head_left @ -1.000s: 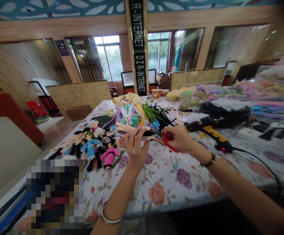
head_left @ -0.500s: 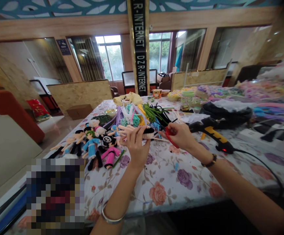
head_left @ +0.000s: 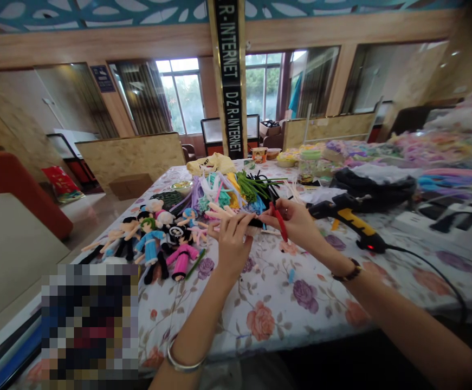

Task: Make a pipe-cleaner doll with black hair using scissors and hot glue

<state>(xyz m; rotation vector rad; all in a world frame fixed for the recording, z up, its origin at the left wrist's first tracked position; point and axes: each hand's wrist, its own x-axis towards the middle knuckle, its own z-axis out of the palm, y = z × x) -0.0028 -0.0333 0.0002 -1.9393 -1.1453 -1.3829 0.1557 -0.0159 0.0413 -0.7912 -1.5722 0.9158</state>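
My left hand [head_left: 231,241] is closed round a small pipe-cleaner doll [head_left: 236,218] with pale limbs and a black head, held level above the flowered tablecloth [head_left: 268,309]. My right hand [head_left: 296,222] grips red-handled scissors [head_left: 278,221], their tips at the doll's black end. Both hands meet over the middle of the table. A silver bangle sits on my left wrist, a beaded bracelet on my right.
Several finished dolls [head_left: 154,241] lie to the left. A heap of coloured pipe cleaners [head_left: 236,189] is behind my hands. A yellow and black glue gun [head_left: 351,219] with a lit red lamp and cord lies to the right. Bags and craft stock crowd the far right.
My right hand with the scissors has moved left and up, closing on the doll's black end. My left hand has shifted slightly, still holding the doll.
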